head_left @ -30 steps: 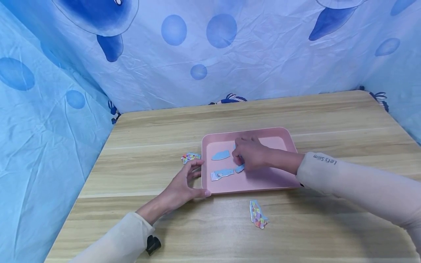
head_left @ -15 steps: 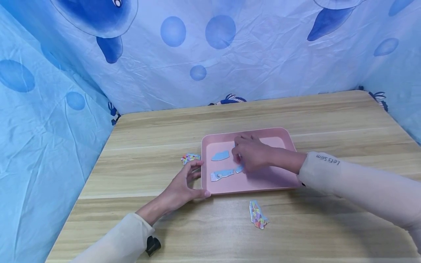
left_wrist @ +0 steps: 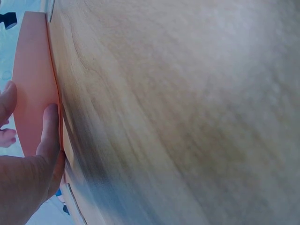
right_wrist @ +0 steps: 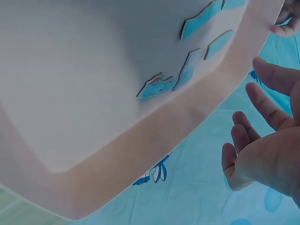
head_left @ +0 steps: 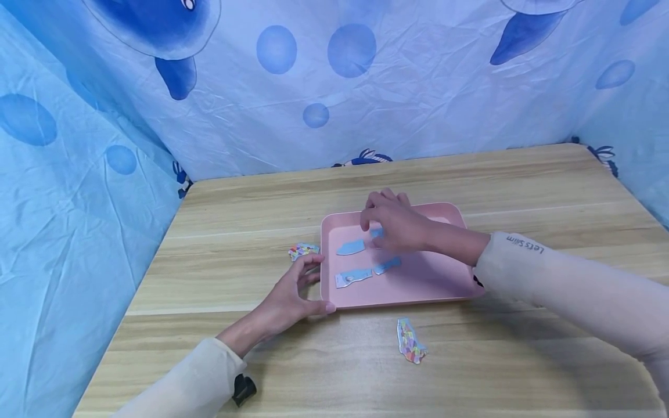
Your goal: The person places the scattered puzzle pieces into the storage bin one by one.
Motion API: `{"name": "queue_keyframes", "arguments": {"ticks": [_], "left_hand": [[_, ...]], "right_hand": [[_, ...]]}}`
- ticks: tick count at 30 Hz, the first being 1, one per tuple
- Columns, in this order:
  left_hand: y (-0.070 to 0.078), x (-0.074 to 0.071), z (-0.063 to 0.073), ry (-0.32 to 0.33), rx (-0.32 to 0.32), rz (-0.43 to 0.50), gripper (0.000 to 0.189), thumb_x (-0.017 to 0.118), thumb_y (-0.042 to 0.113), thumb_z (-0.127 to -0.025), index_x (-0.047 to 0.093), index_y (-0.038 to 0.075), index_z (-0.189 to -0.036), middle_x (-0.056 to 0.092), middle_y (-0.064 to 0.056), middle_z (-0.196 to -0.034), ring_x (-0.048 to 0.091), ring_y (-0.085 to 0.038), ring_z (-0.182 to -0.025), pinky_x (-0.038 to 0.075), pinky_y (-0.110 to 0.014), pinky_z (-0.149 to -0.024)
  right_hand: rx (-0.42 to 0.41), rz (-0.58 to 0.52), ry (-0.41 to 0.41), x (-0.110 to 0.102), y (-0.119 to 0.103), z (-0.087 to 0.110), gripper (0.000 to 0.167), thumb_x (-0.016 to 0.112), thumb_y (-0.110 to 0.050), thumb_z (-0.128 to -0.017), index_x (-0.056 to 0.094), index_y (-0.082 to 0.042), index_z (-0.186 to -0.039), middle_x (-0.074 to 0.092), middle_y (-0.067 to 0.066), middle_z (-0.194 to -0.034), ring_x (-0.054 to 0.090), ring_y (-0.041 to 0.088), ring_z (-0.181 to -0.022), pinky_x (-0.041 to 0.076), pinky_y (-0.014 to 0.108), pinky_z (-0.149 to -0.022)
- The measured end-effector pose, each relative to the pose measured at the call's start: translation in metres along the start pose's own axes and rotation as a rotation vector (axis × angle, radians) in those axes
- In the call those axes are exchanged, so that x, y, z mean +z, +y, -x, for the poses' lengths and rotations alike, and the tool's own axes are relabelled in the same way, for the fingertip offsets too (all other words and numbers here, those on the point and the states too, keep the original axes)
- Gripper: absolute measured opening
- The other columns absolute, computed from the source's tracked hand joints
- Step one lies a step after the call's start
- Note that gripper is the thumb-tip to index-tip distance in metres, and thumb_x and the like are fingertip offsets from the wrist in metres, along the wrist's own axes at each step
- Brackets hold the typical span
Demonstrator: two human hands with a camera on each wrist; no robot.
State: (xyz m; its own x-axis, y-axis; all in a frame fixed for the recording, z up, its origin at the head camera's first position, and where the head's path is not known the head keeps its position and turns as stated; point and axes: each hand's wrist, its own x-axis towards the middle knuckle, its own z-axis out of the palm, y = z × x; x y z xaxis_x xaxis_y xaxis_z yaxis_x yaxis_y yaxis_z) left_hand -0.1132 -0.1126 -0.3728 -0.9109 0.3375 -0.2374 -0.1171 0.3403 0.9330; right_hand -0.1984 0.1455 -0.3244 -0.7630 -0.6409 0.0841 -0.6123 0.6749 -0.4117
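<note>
A shallow pink tray [head_left: 428, 287] lies on the table with several flat light-blue puzzle pieces in it, among them one piece [head_left: 350, 247] at the left and another [head_left: 387, 266] nearer the front. My left hand [head_left: 287, 296] grips the tray's front left corner, fingers on the left wall and thumb on the front wall; the left wrist view shows the thumb against the pink wall. My right hand [head_left: 399, 223] hovers over the tray's far side, fingers loosely bent and apart. Below it, a blue piece [head_left: 376, 232] is partly hidden. The right wrist view shows a rainbow-patterned piece [right_wrist: 156, 87] in the tray.
Two colourful puzzle pieces lie outside the tray: one [head_left: 302, 250] by its left wall, one [head_left: 410, 341] in front of it. The wooden table [head_left: 240, 220] ends at a blue curtain [head_left: 251, 122] with sea pictures. A black object [head_left: 243, 389] shows by my left sleeve.
My right hand has risen off the pieces and shifted toward the tray's far edge, its fingers spreading. The front middle piece is now uncovered. The left hand and tray have stayed put.
</note>
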Motion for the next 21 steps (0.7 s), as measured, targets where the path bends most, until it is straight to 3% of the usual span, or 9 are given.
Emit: {"name": "queue_keyframes", "arguments": {"ticks": [13,21], "left_hand": [[-0.001,0.0,0.0,0.005,0.002,-0.002,0.089,0.087,0.007,-0.067,0.037,0.017,-0.14,0.043,-0.001,-0.144,0.043,-0.022,-0.133,0.035,-0.043,-0.109],[-0.002,-0.001,0.0,-0.016,0.027,0.022,0.089,0.086,0.006,-0.069,0.035,0.015,-0.141,0.04,-0.004,-0.146,0.041,-0.024,-0.134,0.035,-0.044,-0.109]], "right_hand": [[0.048,-0.008,0.045,-0.006,0.006,-0.014,0.02,0.074,-0.014,-0.084,0.067,-0.011,-0.102,0.048,0.01,-0.12,0.035,0.029,-0.111,0.027,0.052,-0.089],[0.009,-0.036,0.061,-0.011,0.011,-0.031,0.019,0.072,-0.014,-0.085,0.066,-0.012,-0.102,0.047,0.011,-0.121,0.034,0.03,-0.11,0.027,0.053,-0.089]]}}
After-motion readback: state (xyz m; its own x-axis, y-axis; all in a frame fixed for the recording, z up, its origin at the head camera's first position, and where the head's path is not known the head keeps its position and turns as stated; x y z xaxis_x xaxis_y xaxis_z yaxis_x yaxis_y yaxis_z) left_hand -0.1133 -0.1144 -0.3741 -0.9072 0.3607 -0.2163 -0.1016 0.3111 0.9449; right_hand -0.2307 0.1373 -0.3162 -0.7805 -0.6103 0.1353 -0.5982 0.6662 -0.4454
